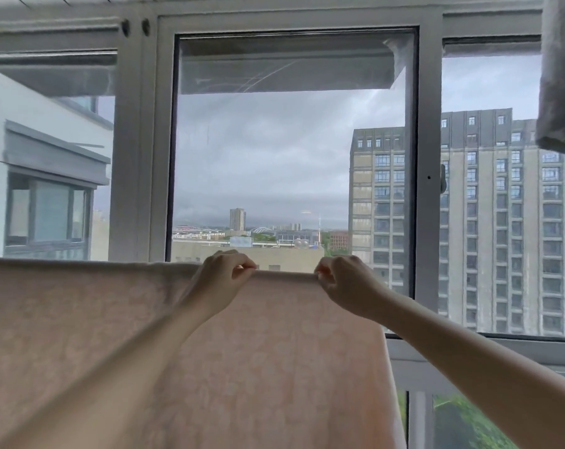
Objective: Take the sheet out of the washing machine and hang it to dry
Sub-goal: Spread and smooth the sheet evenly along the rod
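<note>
A pale pink patterned sheet [261, 351] hangs in front of me, its top fold running level across the lower half of the view. My left hand [223, 277] pinches the top edge near the middle. My right hand [346, 283] pinches the same edge a little to the right, close to the sheet's right end. Whatever bar or line carries the sheet is hidden under the fold. The washing machine is out of view.
A large grey-framed window [423, 189] stands right behind the sheet, with tall buildings outside. A grey cloth [559, 76] hangs at the top right corner. The window sill and lower panes show at the bottom right.
</note>
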`<state>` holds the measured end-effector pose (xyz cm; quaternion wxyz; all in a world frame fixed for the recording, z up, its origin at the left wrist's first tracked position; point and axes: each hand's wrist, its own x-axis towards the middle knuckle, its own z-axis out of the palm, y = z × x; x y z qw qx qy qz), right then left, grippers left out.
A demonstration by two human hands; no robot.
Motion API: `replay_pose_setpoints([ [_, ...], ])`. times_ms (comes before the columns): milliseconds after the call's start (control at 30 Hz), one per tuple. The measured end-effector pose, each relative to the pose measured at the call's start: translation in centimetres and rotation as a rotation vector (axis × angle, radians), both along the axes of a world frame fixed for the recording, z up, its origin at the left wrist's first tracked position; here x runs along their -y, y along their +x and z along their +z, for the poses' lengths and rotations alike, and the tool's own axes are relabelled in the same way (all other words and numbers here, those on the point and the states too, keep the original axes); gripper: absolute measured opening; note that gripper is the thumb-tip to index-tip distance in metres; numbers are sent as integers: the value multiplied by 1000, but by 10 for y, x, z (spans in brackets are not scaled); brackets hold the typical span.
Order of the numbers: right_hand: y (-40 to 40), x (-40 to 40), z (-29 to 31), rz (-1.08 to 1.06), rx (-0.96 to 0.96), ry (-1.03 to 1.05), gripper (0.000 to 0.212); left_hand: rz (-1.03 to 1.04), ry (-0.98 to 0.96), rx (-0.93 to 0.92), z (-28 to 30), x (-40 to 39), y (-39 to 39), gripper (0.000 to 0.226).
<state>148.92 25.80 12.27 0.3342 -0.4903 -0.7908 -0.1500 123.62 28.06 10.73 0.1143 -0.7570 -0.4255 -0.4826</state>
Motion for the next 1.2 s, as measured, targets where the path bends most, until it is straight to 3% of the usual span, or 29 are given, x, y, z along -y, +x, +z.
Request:
replay_pose_setpoints([
  [600,-147,-23,10,243,102,47,25,347,-26,-17,-4,10,-165,20],
  [1000,-172,-37,4,216,-130,89,15,375,-16,-51,1,2,-181,9],
  [1200,-176,-30,19,299,-248,285,14,284,208,36,15,4,-189,12],
])
